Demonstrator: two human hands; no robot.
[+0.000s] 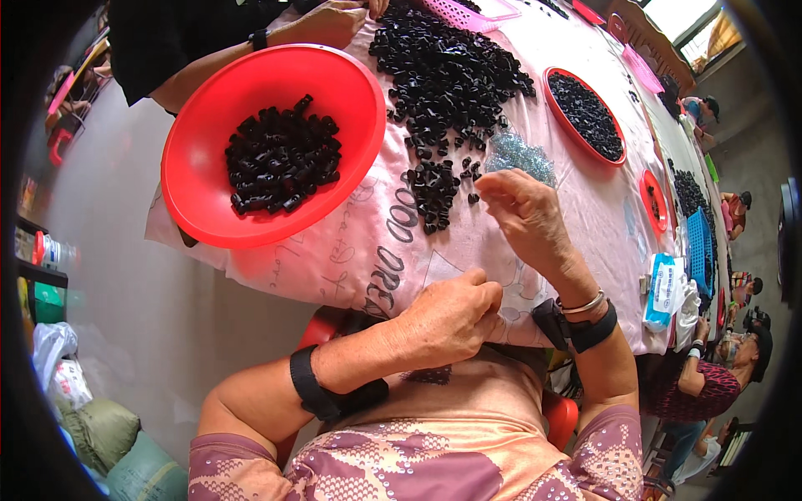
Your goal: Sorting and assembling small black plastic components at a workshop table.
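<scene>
My left hand (455, 311) is closed in a pinch above the cloth close to my body; whatever it holds is hidden by the fingers. Ahead and to its right, my right hand (526, 219) reaches over the table with fingertips drawn together, and I cannot make out anything in them. Its fingertips are beside a heap of small shiny bluish-silver pieces (520, 159) and a few loose black parts (474, 171). A small cluster of black plastic parts (433, 196) lies to the left, below a large black pile (447, 71). A red bowl (188, 159) holds short black cylindrical pieces (284, 159).
A pink printed cloth (334, 267) covers the table. A co-worker's hand (330, 23) is at the far left. Further right are a round red tray (620, 154) of black parts, a smaller red dish (656, 219), a blue basket (700, 250) and a wipes pack (662, 288).
</scene>
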